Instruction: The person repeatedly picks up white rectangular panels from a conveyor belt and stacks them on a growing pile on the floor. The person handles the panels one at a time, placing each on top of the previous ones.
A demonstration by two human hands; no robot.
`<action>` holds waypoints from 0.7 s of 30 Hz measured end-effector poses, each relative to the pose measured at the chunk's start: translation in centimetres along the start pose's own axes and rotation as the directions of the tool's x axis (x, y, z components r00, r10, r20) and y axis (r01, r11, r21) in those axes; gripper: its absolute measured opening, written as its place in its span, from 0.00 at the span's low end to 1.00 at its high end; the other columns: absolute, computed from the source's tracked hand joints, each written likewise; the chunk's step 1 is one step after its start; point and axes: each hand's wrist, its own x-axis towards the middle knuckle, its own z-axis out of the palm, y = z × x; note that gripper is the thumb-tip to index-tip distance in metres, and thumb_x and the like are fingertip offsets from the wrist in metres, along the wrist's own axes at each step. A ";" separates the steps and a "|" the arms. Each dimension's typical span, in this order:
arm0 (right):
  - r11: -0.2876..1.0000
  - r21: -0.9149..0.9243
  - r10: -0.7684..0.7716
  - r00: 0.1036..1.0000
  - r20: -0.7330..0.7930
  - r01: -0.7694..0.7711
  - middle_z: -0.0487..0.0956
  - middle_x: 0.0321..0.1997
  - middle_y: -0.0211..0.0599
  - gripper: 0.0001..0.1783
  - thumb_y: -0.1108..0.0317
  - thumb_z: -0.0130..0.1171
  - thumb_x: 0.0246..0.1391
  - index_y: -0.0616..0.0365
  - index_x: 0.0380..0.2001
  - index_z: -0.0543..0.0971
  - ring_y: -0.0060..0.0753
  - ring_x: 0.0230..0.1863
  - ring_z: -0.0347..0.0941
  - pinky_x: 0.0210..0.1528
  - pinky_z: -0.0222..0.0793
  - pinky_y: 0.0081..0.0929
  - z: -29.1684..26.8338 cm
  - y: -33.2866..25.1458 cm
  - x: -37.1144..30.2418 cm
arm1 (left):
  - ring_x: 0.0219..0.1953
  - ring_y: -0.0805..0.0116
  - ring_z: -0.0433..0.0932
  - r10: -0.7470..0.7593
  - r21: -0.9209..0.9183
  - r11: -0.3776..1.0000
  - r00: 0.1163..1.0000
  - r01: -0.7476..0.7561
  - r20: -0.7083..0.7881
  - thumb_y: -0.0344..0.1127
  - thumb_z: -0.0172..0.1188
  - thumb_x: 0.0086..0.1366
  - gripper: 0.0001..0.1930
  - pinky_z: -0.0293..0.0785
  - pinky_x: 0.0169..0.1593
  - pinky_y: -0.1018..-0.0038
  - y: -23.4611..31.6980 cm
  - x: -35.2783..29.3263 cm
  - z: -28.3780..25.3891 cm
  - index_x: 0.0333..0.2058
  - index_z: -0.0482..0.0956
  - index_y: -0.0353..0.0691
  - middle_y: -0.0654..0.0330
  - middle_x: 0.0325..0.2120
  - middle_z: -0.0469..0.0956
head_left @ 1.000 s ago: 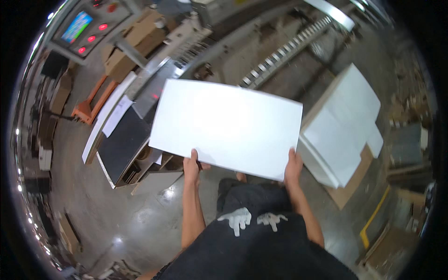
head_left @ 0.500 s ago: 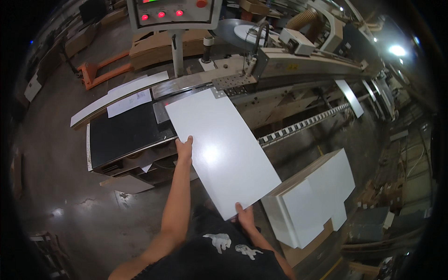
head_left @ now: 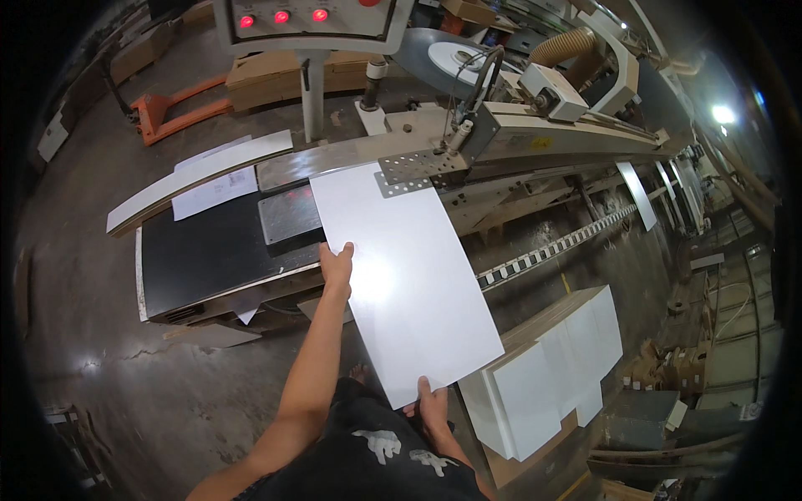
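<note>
A large white rectangular panel (head_left: 409, 275) lies lengthwise between me and the machine, its far end on the machine bed under a perforated metal plate (head_left: 422, 167). My left hand (head_left: 337, 265) grips the panel's left edge, thumb on top and fingers out of sight beneath. At the near end my right hand (head_left: 432, 405) holds the edge, its thumb on the upper face. Left of the panel's far part is a dark metal block (head_left: 289, 219) on the black machine table (head_left: 200, 259).
A stack of white panels (head_left: 543, 376) stands to my right. A toothed conveyor rail (head_left: 560, 246) runs off to the right. The control box (head_left: 309, 25) with red lit buttons rises ahead. White strips (head_left: 200, 171) and paper sheets (head_left: 217, 194) lie on the left. An orange pallet jack (head_left: 171, 113) stands beyond.
The panel's far end has moved farther in under the perforated plate and lies straighter to the machine. Both hands keep their hold on it. The view has shifted slightly.
</note>
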 end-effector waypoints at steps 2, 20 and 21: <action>0.999 -0.009 -0.031 1.000 -0.006 0.031 0.78 0.27 0.45 0.23 0.57 0.50 0.68 0.69 0.51 0.65 0.32 0.14 0.73 0.12 0.69 0.26 -2.1 -0.4 1.8 | 0.51 0.54 0.75 0.001 0.028 1.000 1.000 0.000 -0.010 0.31 0.63 0.63 0.22 0.70 0.55 0.63 0.1 -0.7 2.9 0.53 0.67 0.32 0.47 0.50 0.75; 0.992 0.014 -0.126 0.981 -0.147 0.129 0.74 0.21 0.35 0.25 0.49 0.49 0.69 0.64 0.45 0.67 0.26 0.13 0.68 0.14 0.62 0.25 -13.9 -6.3 12.7 | 0.59 0.46 0.71 0.076 -0.081 0.994 0.993 -0.069 0.086 0.34 0.60 0.66 0.37 0.66 0.62 0.60 -1.5 -2.5 22.8 0.65 0.49 0.26 0.38 0.59 0.68; 0.990 0.045 -0.124 0.978 -0.166 0.133 0.74 0.22 0.35 0.27 0.45 0.48 0.68 0.64 0.46 0.67 0.26 0.15 0.69 0.16 0.65 0.25 -14.5 -6.2 12.3 | 0.61 0.46 0.70 0.065 -0.132 0.990 0.992 -0.050 0.110 0.34 0.59 0.67 0.38 0.64 0.63 0.60 -1.6 -2.5 23.7 0.66 0.46 0.26 0.37 0.61 0.65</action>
